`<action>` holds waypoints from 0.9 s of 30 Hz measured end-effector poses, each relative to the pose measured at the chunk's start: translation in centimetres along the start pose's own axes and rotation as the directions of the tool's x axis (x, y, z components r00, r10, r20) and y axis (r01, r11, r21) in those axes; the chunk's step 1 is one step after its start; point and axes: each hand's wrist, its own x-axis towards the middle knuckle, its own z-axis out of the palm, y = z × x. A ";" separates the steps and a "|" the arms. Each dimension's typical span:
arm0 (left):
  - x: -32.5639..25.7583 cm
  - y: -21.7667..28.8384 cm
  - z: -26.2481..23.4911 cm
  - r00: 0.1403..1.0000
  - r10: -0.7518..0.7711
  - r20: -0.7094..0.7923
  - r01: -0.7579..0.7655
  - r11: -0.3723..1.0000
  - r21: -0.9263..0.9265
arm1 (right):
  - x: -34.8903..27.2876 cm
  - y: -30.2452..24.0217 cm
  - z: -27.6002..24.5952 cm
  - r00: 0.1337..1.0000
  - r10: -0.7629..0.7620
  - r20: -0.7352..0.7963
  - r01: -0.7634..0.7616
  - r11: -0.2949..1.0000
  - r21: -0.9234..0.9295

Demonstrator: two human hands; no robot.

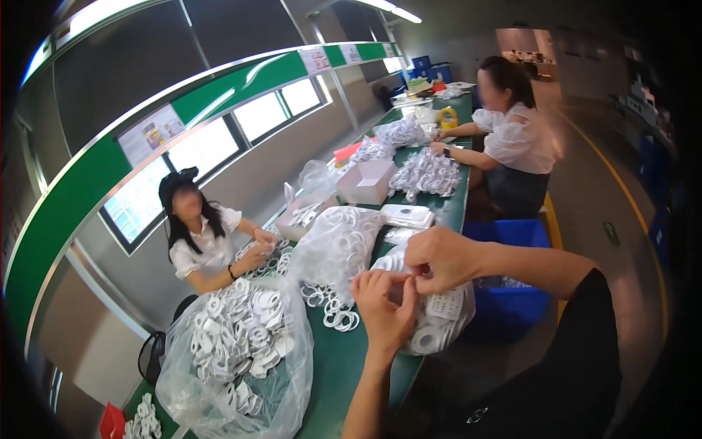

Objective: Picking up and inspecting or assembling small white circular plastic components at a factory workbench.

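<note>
My left hand (384, 307) and my right hand (441, 257) meet over the table's right edge, with thumbs and fingertips pinched together. Whatever sits between the fingertips is hidden or too small to make out. Below and beside them a clear bag (428, 341) holds white round parts at the edge. Just left of my hands, a clear plastic bag (340, 245) full of white rings stands on the table. Several loose white rings (340, 316) lie in front of it. Behind my right hand rests a stack of flat white pieces (406, 215).
A large open clear bag (238, 336) of white parts sits nearer left on the green table (333, 358). One person (201, 241) handles rings across the table; another person (515, 139) works farther along. White boxes (365, 183) hold parts mid-table. A blue bin (512, 311) stands right.
</note>
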 end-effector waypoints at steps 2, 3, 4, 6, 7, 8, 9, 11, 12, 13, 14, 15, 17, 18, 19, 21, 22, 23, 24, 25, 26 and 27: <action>0.1 0.2 0.0 1.000 0.002 0.008 -0.001 1.000 -0.003 | -0.5 0.0 0.7 0.997 0.000 -0.079 -0.001 1.000 -0.014; 0.1 0.4 0.1 1.000 -0.014 0.014 0.014 1.000 -0.008 | -0.8 -0.2 0.9 0.989 0.000 -0.151 -0.008 0.999 -0.051; 0.1 0.4 0.1 0.999 -0.032 0.017 0.032 0.999 -0.006 | -1.0 -0.3 1.1 0.975 -0.008 -0.220 -0.011 0.996 -0.085; 0.0 0.3 0.2 1.000 -0.025 0.017 0.025 1.000 -0.011 | -1.4 -0.2 1.5 0.963 -0.022 -0.270 -0.007 0.994 -0.106; 0.0 0.3 0.2 1.000 -0.030 0.002 0.030 0.999 -0.011 | -1.5 -0.4 1.6 0.935 -0.028 -0.354 -0.006 0.995 -0.096; 0.0 0.4 0.3 0.999 -0.035 -0.013 0.035 0.999 -0.012 | -1.7 -0.6 1.8 0.900 -0.034 -0.435 -0.004 0.996 -0.086; -0.1 0.4 0.3 0.999 -0.033 -0.011 0.033 0.999 -0.013 | -2.0 -0.8 2.2 0.899 -0.033 -0.437 -0.006 0.996 -0.088; -0.2 0.5 0.3 0.999 -0.038 -0.010 0.038 0.999 0.010 | -2.5 -1.0 2.8 0.850 0.137 -0.509 -0.109 0.991 0.083; -0.2 0.5 0.1 0.999 -0.038 -0.011 0.038 0.999 0.009 | -2.5 -1.0 2.7 0.850 0.136 -0.509 -0.110 0.991 0.082; -0.1 0.4 -0.1 0.999 -0.041 0.020 0.040 0.999 0.023 | -2.5 -1.1 2.6 0.865 0.167 -0.474 -0.113 0.984 0.141; 0.0 0.4 -0.4 0.998 -0.044 0.050 0.043 0.998 0.037 | -2.5 -1.2 2.5 0.879 0.195 -0.435 -0.117 0.973 0.200; 0.1 0.5 -0.5 0.998 -0.046 0.051 0.044 0.998 0.033 | -2.5 -1.1 2.3 0.879 0.198 -0.434 -0.121 0.973 0.198; 0.1 0.9 -0.9 0.991 -0.080 0.105 0.077 0.996 0.032 | -2.2 -0.7 2.3 0.865 -0.105 -0.490 0.098 0.994 -0.041; 0.1 1.1 -1.0 0.991 -0.085 0.104 0.082 0.996 0.032 | -2.3 -0.3 2.5 0.868 -0.104 -0.486 0.097 0.995 -0.039; 0.1 1.3 -1.0 0.988 -0.097 0.118 0.094 0.995 0.027 | -2.4 0.1 2.7 0.849 -0.199 -0.490 0.154 0.979 -0.132; 0.1 1.4 -0.9 0.985 -0.114 0.132 0.112 0.994 0.022 | -2.6 0.3 2.8 0.827 -0.291 -0.481 0.207 0.953 -0.220; 0.1 1.2 -0.9 0.987 -0.111 0.112 0.111 0.994 0.010 | -2.6 0.3 2.8 0.818 -0.290 -0.497 0.205 0.954 -0.219; 0.0 1.1 -0.8 0.990 -0.108 0.092 0.109 0.994 -0.002 | -2.7 0.2 2.8 0.809 -0.288 -0.513 0.202 0.955 -0.218; -0.1 1.0 -0.6 0.990 -0.110 0.093 0.111 0.994 -0.002 | -2.9 0.1 2.7 0.810 -0.287 -0.512 0.201 0.955 -0.217; -0.2 0.8 -0.4 0.992 -0.107 0.063 0.107 0.994 0.006 | -3.1 -0.1 2.6 0.834 -0.226 -0.503 0.165 0.973 -0.164; -0.3 0.8 -0.3 0.994 -0.103 0.033 0.102 0.995 0.015 | -3.2 -0.3 2.4 0.855 -0.165 -0.492 0.126 0.986 -0.113; -0.3 0.9 -0.2 0.994 -0.102 0.031 0.101 0.995 0.014 | -3.4 -0.7 2.3 0.855 -0.167 -0.491 0.126 0.985 -0.115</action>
